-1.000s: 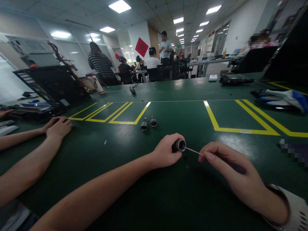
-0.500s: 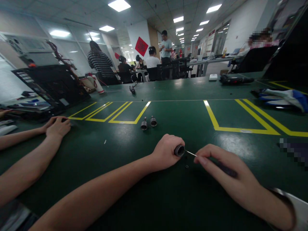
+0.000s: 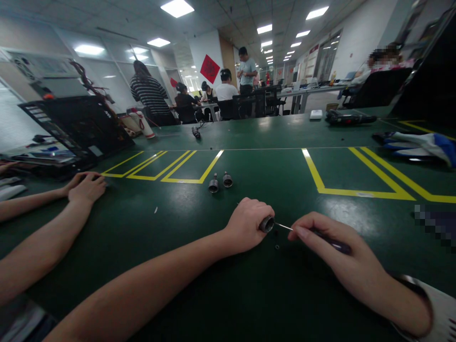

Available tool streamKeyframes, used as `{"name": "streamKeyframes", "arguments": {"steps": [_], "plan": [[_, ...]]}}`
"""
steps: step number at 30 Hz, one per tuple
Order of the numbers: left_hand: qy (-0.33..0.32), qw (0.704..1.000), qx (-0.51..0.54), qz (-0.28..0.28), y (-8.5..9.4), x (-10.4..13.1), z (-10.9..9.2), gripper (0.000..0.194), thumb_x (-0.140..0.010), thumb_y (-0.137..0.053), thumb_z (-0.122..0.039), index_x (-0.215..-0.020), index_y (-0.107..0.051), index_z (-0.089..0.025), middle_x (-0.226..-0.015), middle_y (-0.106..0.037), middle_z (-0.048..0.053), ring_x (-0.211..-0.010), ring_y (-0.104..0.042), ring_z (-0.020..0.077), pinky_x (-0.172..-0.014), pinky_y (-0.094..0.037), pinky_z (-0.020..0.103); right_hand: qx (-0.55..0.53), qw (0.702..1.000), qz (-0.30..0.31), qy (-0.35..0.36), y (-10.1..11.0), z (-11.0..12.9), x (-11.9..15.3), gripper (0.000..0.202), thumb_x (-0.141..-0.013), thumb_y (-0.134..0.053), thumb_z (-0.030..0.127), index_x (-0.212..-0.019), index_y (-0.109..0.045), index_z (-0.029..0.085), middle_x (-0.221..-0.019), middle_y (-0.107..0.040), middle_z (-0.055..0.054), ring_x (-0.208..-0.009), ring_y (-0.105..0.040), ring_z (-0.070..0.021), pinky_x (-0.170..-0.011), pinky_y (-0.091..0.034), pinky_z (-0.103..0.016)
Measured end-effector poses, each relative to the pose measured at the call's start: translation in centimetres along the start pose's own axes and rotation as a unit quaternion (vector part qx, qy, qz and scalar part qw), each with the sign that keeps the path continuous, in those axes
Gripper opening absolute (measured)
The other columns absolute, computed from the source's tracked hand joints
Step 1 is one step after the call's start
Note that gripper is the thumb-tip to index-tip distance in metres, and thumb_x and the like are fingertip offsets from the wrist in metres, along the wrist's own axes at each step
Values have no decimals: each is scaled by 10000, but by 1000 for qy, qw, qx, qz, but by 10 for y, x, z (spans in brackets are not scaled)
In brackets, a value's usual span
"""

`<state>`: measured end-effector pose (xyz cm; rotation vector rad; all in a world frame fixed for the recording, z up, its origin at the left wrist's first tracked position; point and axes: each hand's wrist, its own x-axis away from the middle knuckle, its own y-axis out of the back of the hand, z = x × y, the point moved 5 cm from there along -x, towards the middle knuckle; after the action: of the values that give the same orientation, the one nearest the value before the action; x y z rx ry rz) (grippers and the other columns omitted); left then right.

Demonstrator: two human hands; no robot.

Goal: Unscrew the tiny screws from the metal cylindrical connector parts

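Note:
My left hand (image 3: 247, 225) is wrapped round a dark metal cup-shaped part (image 3: 267, 224), whose open rim faces right. In my right hand (image 3: 326, 240) is a thin screwdriver (image 3: 340, 246) with a dark handle, its shaft pointing left. The shaft's tip reaches the rim of the held part; whether it is inside is too small to tell. A tiny ring (image 3: 277, 247) lies on the green table (image 3: 199, 294) just below. Farther back stand two similar metal parts with stems, one (image 3: 213, 185) left of the other (image 3: 227, 180).
Another person's hands (image 3: 86, 187) rest on the table at the left. Yellow tape (image 3: 183, 181) marks outlines across the middle. Blue-and-white gloves (image 3: 423, 145) and a black tool (image 3: 349, 118) lie at the right, near a white box (image 3: 316, 114). People sit and stand beyond.
The held part has tilted slightly in my left hand. My right hand has shifted a little, and more of the screwdriver handle shows.

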<state>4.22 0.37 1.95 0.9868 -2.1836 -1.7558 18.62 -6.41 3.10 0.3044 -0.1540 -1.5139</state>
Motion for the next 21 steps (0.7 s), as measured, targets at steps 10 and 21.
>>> {"name": "streamKeyframes", "arguments": {"steps": [10, 21], "plan": [[-20, 1000, 14, 14, 0, -2, -2, 56, -726, -515, -119, -756, -518, -166, -720, -580, -3, -702, -502, 147, -677, -312, 289, -319, 934, 31, -154, -6, -20, -11, 176, -780, -595, 301, -677, -654, 171, -714, -661, -41, -693, -567, -162, -678, -438, -304], [-2, 1000, 16, 7, 0, -2, 0, 45, -740, -525, -127, -766, -528, -164, -734, -583, 1, -719, -512, 153, -679, -318, 291, -251, 963, 3, -102, -1, -15, -7, 186, -797, -577, 311, -675, -644, 187, -693, -645, -30, -703, -558, -171, -688, -416, -320]]}}
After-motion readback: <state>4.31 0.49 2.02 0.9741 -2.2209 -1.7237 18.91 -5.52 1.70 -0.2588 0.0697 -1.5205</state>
